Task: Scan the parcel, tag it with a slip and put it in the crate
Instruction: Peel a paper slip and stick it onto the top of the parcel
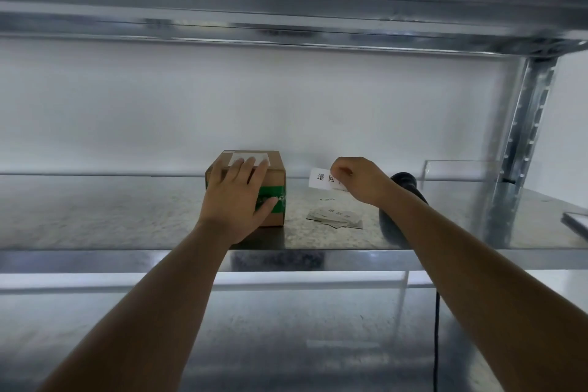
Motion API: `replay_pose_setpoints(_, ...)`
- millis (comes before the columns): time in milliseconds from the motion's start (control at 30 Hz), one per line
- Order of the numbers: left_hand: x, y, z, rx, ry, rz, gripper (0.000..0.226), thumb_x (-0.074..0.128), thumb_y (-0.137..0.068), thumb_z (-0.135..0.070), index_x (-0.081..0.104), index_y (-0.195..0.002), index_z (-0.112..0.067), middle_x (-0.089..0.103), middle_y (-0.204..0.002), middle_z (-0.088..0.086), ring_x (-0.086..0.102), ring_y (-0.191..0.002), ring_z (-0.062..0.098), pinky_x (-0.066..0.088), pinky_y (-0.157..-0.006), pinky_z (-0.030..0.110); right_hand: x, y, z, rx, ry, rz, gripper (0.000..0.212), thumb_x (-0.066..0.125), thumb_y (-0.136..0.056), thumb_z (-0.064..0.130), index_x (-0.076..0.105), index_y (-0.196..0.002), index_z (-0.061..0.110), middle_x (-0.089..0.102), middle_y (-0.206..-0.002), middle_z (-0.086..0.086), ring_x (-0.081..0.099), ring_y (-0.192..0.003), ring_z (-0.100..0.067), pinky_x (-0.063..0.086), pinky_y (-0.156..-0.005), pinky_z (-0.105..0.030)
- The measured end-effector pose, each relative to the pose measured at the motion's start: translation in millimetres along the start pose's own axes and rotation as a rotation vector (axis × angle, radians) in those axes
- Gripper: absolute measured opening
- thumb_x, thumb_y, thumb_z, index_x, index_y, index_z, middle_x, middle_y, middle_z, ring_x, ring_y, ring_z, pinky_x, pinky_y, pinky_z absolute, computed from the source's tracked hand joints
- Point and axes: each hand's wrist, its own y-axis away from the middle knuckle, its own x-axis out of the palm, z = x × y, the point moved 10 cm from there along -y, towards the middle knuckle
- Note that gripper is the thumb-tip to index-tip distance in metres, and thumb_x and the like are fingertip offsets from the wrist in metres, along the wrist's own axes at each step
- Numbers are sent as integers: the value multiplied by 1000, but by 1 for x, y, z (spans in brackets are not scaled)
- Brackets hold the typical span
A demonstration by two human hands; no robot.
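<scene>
A small brown cardboard parcel (270, 188) with a green tape band and a white label on its top face stands on the galvanised metal shelf (127, 216), at roughly 12 o'clock from the viewer and near the shelf's centre. The left hand (237, 197) rests on the parcel — fingers spread and nearly straight across the top, thumb lying against the green band on the front face. It presses rather than grips.

At 1 o'clock, the right hand (359, 180) is raised above the shelf and pinches a white paper slip printed with black characters (323, 179) between curled fingers and thumb. The slip is held apart from the parcel, to its 3 o'clock side.

Below that slip, a loose pile of further paper slips (334, 217) lies flat on the shelf, just beside the parcel. A black handheld barcode scanner (404, 200) lies behind the right forearm, its dark cable (436, 337) hanging down past the shelf edge. A clear plastic-walled container (461, 170) stands at 2 o'clock, near the steel upright post (521, 143).
</scene>
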Motion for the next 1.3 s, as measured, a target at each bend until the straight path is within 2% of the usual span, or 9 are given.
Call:
replay_pose_setpoints(167, -14, 1, 0, 9, 2, -43, 66, 17, -91, -51, 47, -136, -14, 47, -142, 14, 42, -131, 34, 25, -111, 54, -1, 5, 22, -95, 48, 17, 35, 39, -95, 19, 47, -65, 33, 66, -93, -4, 52, -77, -21, 41, -72, -37)
replay_pose_setpoints(300, -32, 2, -6, 41, 77, -162, 36, 43, -95, -31, 61, -119, -10, 54, -135, 15, 50, -126, 34, 31, -108, 53, 1, 12, 42, -173, 93, 47, 25, 40, -98, 21, 61, -84, 25, 61, -98, 0, 52, -93, -22, 43, -88, -42)
replay_pose_setpoints(367, -38, 1, -7, 37, 103, -208, 25, 55, -92, -22, 64, -112, -10, 57, -132, 14, 52, -123, 34, 33, -106, 54, 5, 17, 53, -199, 151, 80, 25, 39, -100, 23, 63, -97, 19, 56, -101, 1, 43, -98, -18, 35, -87, -36)
replay_pose_setpoints(467, -41, 1, -11, 47, 121, -204, 18, 61, -89, -16, 66, -106, -12, 57, -131, 14, 53, -122, 34, 34, -104, 56, 7, 22, 71, -251, 242, 94, 25, 38, -100, 22, 62, -100, 16, 56, -106, -4, 41, -102, -21, 34, -87, -38)
replay_pose_setpoints(900, -52, 2, -24, 106, 183, -119, 14, 62, -85, -11, 64, -98, -15, 59, -126, 9, 55, -118, 29, 32, -108, 52, 2, 31, 90, -251, 305, 55, 22, 41, -98, 24, 62, -101, 17, 58, -107, -5, 45, -110, -26, 38, -93, -42)
replay_pose_setpoints(1000, -48, 0, -17, 4, 241, -75, 21, 45, -95, -21, 61, -108, -17, 50, -136, 1, 42, -127, 22, 24, -112, 43, -21, 35, 97, -272, 383, -202, 26, 55, -90, 36, 59, -110, 21, 55, -115, -1, 44, -115, -23, 32, -95, -38)
replay_pose_setpoints(1067, -47, -1, -7, -94, 307, -70, 24, 43, -96, -21, 61, -109, -14, 50, -134, 1, 40, -126, 21, 25, -110, 40, -32, 41, 102, -289, 389, -314, 22, 59, -87, 37, 62, -103, 21, 58, -106, 2, 46, -108, -19, 30, -91, -33)
replay_pose_setpoints(1167, -46, -2, -2, -145, 378, -95, 23, 44, -94, -18, 63, -106, -11, 53, -127, 4, 43, -122, 22, 27, -105, 39, -20, 41, 108, -294, 417, -237, 19, 57, -89, 37, 71, -95, 26, 63, -94, 5, 49, -102, -17, 32, -87, -33)
replay_pose_setpoints(1300, -42, -5, -6, -168, 388, -63, 25, 42, -97, -22, 62, -108, -13, 52, -131, 2, 41, -125, 22, 27, -108, 40, -9, 39, 111, -262, 362, -184, 22, 53, -90, 38, 73, -95, 30, 67, -96, 8, 50, -102, -17, 35, -88, -37)
